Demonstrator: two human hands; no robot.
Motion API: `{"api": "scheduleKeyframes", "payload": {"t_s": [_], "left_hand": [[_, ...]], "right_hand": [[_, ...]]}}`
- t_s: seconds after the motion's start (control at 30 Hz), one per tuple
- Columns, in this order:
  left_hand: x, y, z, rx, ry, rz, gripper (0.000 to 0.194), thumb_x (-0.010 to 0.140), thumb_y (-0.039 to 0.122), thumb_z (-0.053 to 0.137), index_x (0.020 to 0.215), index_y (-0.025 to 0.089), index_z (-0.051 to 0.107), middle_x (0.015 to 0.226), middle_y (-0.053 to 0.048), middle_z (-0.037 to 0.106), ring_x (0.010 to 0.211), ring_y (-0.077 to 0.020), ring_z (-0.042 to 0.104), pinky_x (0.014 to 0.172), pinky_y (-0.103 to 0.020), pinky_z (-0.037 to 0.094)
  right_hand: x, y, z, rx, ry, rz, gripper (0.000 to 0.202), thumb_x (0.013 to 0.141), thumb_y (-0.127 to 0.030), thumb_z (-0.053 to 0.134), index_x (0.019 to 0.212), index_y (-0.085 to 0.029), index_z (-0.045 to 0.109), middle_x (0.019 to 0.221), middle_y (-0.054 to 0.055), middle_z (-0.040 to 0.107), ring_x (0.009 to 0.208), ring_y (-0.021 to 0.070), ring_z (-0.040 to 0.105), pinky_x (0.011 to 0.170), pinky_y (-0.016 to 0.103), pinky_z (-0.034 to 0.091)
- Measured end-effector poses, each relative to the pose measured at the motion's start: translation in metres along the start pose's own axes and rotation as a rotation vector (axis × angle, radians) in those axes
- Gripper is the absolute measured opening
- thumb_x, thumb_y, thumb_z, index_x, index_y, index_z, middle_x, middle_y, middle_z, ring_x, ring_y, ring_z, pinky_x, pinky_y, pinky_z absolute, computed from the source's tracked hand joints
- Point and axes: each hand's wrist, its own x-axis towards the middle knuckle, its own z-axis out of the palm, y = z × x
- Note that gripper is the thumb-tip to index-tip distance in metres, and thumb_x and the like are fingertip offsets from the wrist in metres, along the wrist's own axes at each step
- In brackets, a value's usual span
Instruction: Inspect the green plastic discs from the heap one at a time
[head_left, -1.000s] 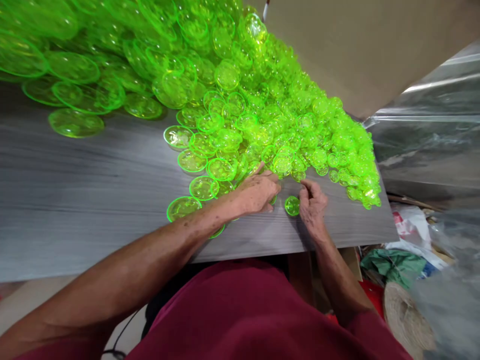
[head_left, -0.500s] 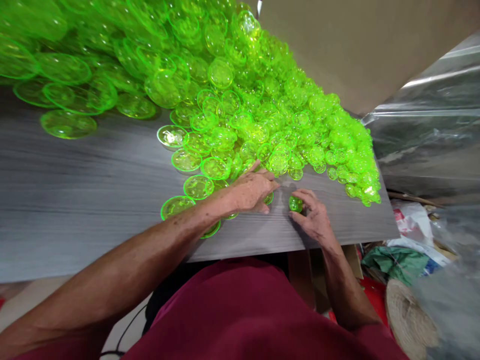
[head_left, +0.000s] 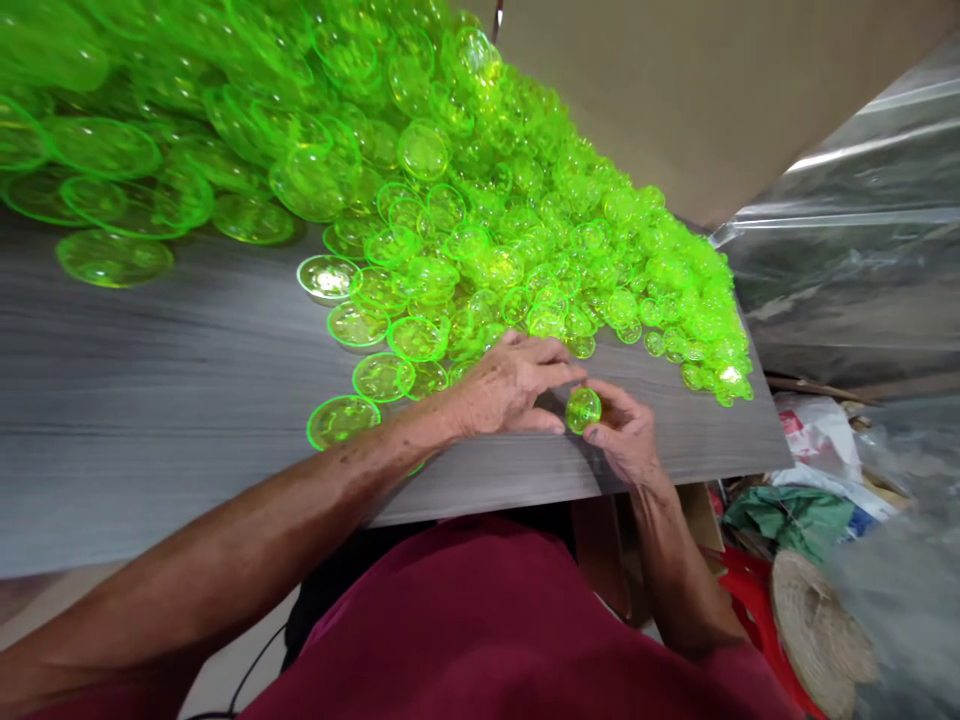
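My right hand (head_left: 624, 425) holds a small round clear green piece (head_left: 583, 411) between thumb and fingers, just above the grey table. Beside it on the left, my left hand (head_left: 514, 385) has its thumb and fingers apart, with nothing seen between them; its fingertips reach close to the piece. Behind both hands lies a large heap of clear green round pieces (head_left: 525, 230). Several flat discs, one of them a disc (head_left: 343, 422) near my left forearm, lie at the heap's near edge.
The grey wood-grain table (head_left: 187, 400) has its front edge close to my body. A brown board (head_left: 697, 90) stands behind the heap. Right of the table are plastic sheeting (head_left: 847, 250), a green bag (head_left: 791, 518) and a woven round thing (head_left: 817, 630).
My left hand has moved right, off the discs and closer to my right hand. The piece in my right hand has turned, its round rim now facing up. The view has shifted slightly.
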Motion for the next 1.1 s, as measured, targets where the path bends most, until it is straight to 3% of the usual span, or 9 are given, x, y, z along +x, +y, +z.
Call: {"api": "scheduleKeyframes", "payload": {"t_s": [0.17, 0.33, 0.43, 0.57, 0.73, 0.93, 1.1], "left_hand": [[-0.002, 0.005, 0.015, -0.247, 0.072, 0.078, 0.059, 0.088, 0.025, 0.077, 0.144, 0.025, 0.058, 0.133, -0.011, 0.064, 0.118, -0.0242, 0.065, 0.099, -0.040, 0.056], [-0.001, 0.002, 0.015, -0.287, 0.160, 0.052, 0.050, 0.090, 0.032, 0.075, 0.138, 0.021, 0.063, 0.129, -0.012, 0.068, 0.112, -0.0241, 0.069, 0.095, -0.041, 0.059], [-0.001, 0.001, 0.011, -0.317, 0.193, 0.043, 0.048, 0.089, 0.036, 0.077, 0.132, 0.017, 0.066, 0.123, -0.013, 0.070, 0.094, -0.0196, 0.071, 0.084, -0.036, 0.061], [-0.001, -0.001, 0.012, -0.393, 0.202, 0.062, 0.044, 0.086, 0.039, 0.080, 0.123, 0.016, 0.070, 0.113, -0.011, 0.072, 0.078, -0.0135, 0.068, 0.073, -0.030, 0.061], [-0.002, -0.001, 0.014, -0.434, 0.202, 0.058, 0.045, 0.084, 0.041, 0.082, 0.121, 0.018, 0.071, 0.112, -0.010, 0.073, 0.077, -0.0127, 0.067, 0.072, -0.030, 0.061], [-0.002, 0.002, 0.014, -0.422, 0.235, 0.077, 0.043, 0.087, 0.040, 0.080, 0.121, 0.017, 0.072, 0.109, -0.009, 0.073, 0.077, -0.0128, 0.068, 0.071, -0.029, 0.062], [-0.002, 0.001, 0.019, -0.349, 0.316, 0.190, 0.047, 0.090, 0.049, 0.074, 0.121, 0.014, 0.071, 0.104, -0.010, 0.073, 0.073, -0.0125, 0.068, 0.066, -0.027, 0.062]], "right_hand": [[0.001, 0.002, 0.016, -0.094, 0.083, -0.109, 0.059, 0.061, -0.061, 0.093, 0.104, -0.025, 0.075, 0.098, 0.005, 0.078, 0.089, 0.0226, 0.073, 0.082, 0.039, 0.062], [-0.004, -0.003, 0.022, -0.138, 0.070, -0.186, 0.059, 0.071, -0.056, 0.089, 0.120, -0.027, 0.073, 0.124, 0.009, 0.072, 0.108, 0.0259, 0.072, 0.091, 0.043, 0.062], [-0.004, -0.007, 0.023, -0.158, 0.025, -0.199, 0.055, 0.075, -0.053, 0.087, 0.122, -0.029, 0.073, 0.122, 0.008, 0.073, 0.109, 0.0260, 0.072, 0.092, 0.044, 0.063], [-0.004, -0.016, 0.020, -0.126, -0.029, -0.174, 0.051, 0.074, -0.050, 0.089, 0.120, -0.030, 0.076, 0.119, 0.006, 0.073, 0.105, 0.0244, 0.073, 0.090, 0.043, 0.063], [-0.004, -0.033, 0.015, -0.140, -0.131, -0.069, 0.048, 0.076, -0.046, 0.089, 0.120, -0.032, 0.077, 0.120, 0.007, 0.074, 0.111, 0.0268, 0.072, 0.095, 0.048, 0.062], [-0.003, -0.040, 0.013, -0.203, -0.098, -0.081, 0.047, 0.071, -0.042, 0.093, 0.115, -0.036, 0.078, 0.114, 0.004, 0.074, 0.101, 0.0233, 0.073, 0.088, 0.043, 0.064], [0.000, -0.037, 0.017, -0.037, -0.088, -0.014, 0.050, 0.061, -0.036, 0.099, 0.107, -0.031, 0.081, 0.113, 0.004, 0.076, 0.100, 0.0238, 0.075, 0.086, 0.041, 0.065]]}}
